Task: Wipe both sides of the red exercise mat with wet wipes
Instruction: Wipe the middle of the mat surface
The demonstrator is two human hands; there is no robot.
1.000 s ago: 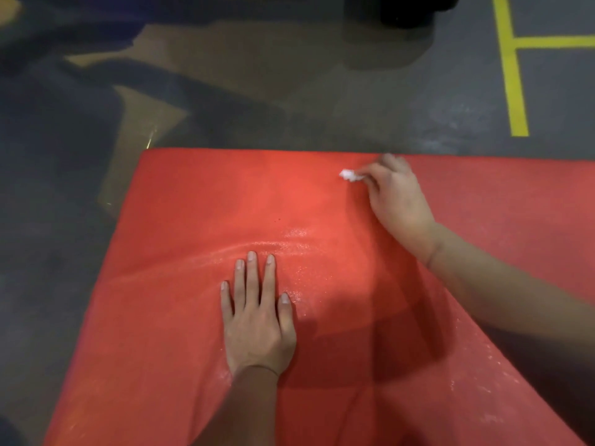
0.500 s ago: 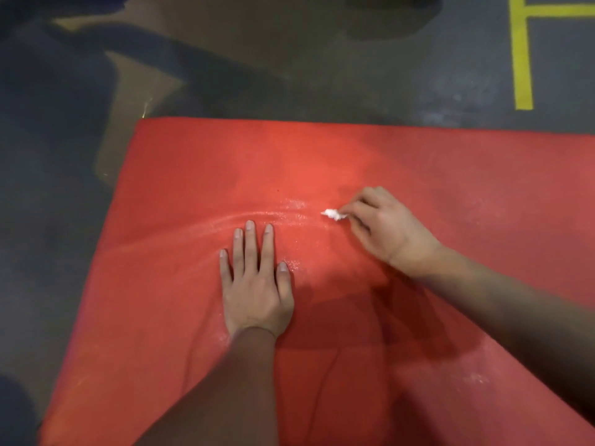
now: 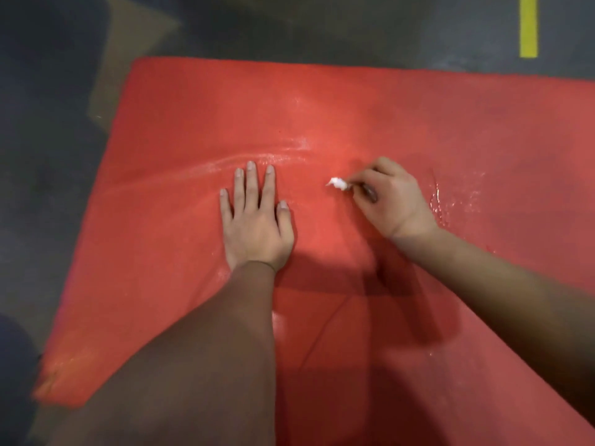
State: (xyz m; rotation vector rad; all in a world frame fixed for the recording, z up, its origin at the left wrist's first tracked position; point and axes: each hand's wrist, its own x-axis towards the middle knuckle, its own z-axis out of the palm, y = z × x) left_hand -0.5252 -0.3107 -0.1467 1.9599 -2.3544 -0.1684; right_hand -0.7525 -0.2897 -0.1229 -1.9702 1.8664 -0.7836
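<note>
The red exercise mat (image 3: pixel 193 130) lies flat on the floor and fills most of the head view. My left hand (image 3: pixel 256 220) rests flat on the mat near its middle, fingers spread and pointing away from me. Just to its right, my right hand (image 3: pixel 392 201) pinches a small crumpled white wet wipe (image 3: pixel 338 183) against the mat surface. Wet shiny streaks curve across the mat beyond my left fingertips and to the right of my right hand.
Dark grey floor (image 3: pixel 48 188) surrounds the mat on the left and far side. A yellow painted floor line (image 3: pixel 528 27) shows at the top right. A crease runs through the mat near me, between my forearms.
My right hand has drawn the wipe from the mat's far edge toward me, ending beside my left hand. The left hand has stayed planted on the mat.
</note>
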